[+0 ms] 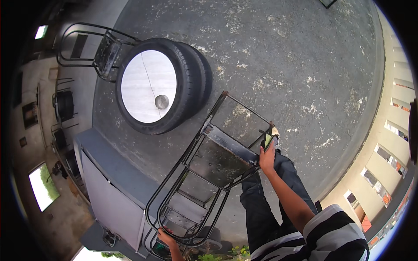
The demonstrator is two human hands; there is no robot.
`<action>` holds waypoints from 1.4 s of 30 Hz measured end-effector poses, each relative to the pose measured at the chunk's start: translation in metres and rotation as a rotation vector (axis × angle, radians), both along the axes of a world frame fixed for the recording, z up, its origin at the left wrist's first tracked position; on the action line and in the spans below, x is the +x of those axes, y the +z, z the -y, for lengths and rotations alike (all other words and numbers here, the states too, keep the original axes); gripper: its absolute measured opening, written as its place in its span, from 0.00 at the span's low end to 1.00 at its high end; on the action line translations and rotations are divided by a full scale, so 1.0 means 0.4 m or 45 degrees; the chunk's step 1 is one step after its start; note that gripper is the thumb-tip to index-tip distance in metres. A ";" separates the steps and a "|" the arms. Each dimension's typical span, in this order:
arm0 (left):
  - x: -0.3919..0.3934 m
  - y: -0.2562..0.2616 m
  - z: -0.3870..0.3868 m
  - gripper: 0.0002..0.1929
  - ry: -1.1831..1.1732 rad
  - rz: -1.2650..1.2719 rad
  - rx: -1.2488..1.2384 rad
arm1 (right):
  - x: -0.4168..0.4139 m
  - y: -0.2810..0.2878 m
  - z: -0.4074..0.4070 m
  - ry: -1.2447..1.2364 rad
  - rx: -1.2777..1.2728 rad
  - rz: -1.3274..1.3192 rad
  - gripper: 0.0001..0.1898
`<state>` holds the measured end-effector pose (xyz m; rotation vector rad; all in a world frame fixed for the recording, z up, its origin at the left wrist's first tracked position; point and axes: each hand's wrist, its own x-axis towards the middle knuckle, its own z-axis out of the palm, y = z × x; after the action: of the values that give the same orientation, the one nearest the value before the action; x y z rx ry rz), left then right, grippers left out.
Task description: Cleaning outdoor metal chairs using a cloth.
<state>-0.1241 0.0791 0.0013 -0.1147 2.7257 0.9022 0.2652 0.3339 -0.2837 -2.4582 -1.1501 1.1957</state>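
Observation:
A black metal chair with a tubular frame and worn paint is tilted in front of my legs. My left hand is at the curved tube of its backrest, fingers around the rail. My right hand is at the front corner of the seat. A small green and black item, perhaps a cloth, sticks out of its fingers. Below the backrest, a second metal chair shows through the tubes, partly hidden.
Stacked tyres carry a cracked white round top with a small round grey object. Another metal chair stands behind them. A low grey ledge lies left; a slotted wall curves along the right.

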 end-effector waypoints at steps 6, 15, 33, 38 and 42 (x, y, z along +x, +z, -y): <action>-0.041 -0.112 0.055 0.19 0.027 0.073 0.029 | 0.251 -0.478 0.033 -0.527 -0.291 -0.368 0.10; -0.099 0.067 0.111 0.20 -0.015 0.018 -0.090 | 0.096 -0.495 -0.043 -0.805 -0.646 -0.833 0.09; -0.042 -0.055 0.080 0.20 0.031 0.184 0.139 | 0.255 -0.211 -0.063 0.297 -0.441 -0.333 0.23; -0.023 -0.035 0.084 0.17 0.053 0.166 0.207 | 0.146 0.073 -0.084 0.505 -0.491 -0.109 0.25; 0.010 -0.024 0.055 0.16 0.089 0.139 0.200 | 0.155 0.152 -0.057 0.768 -0.306 -0.138 0.21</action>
<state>-0.1201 0.0571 -0.0083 -0.2225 2.5539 1.0924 0.3274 0.3569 -0.2229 -2.2232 -1.8915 1.6793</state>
